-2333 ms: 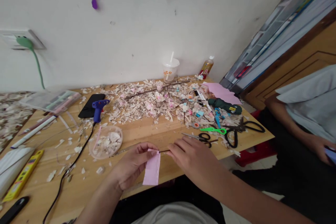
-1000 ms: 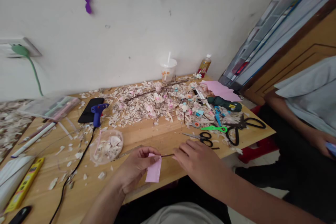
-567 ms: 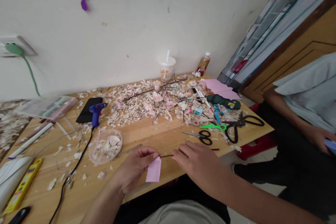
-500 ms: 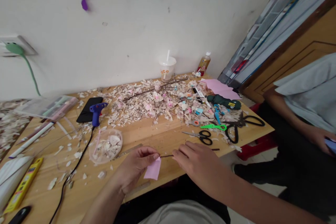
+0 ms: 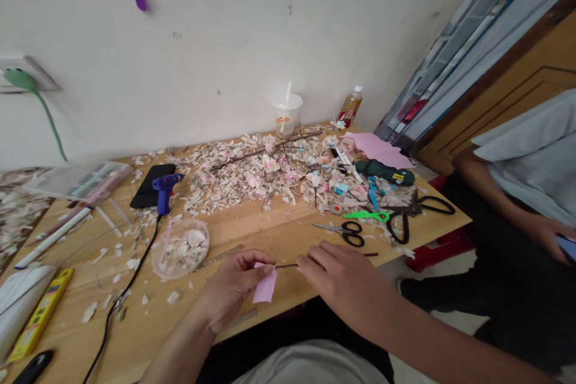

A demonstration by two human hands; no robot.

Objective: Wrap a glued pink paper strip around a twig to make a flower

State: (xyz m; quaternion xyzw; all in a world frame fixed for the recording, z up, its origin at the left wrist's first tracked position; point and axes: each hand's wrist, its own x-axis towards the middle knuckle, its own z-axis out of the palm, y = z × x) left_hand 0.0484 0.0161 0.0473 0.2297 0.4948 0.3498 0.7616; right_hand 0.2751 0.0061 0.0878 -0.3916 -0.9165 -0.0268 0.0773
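Observation:
My left hand (image 5: 234, 285) pinches a small pink paper strip (image 5: 265, 286) against one end of a thin dark stick (image 5: 288, 264) near the front edge of the wooden table (image 5: 252, 234). My right hand (image 5: 337, 276) is closed on the same stick a little further right; its far end (image 5: 371, 254) pokes out past my fingers. Both hands hover just above the table edge.
Paper scraps and small flowers (image 5: 270, 171) cover the table's back. Several scissors (image 5: 348, 232) lie right, beside a green tool (image 5: 384, 172). A blue glue gun (image 5: 162, 189), phone (image 5: 148, 186) and dish of scraps (image 5: 180, 248) sit left. Another person (image 5: 526, 192) sits right.
The pink strip hanging from my left fingers has become shorter, drawn up around the stick's end. Both hands stay in about the same place; the camera has shifted slightly.

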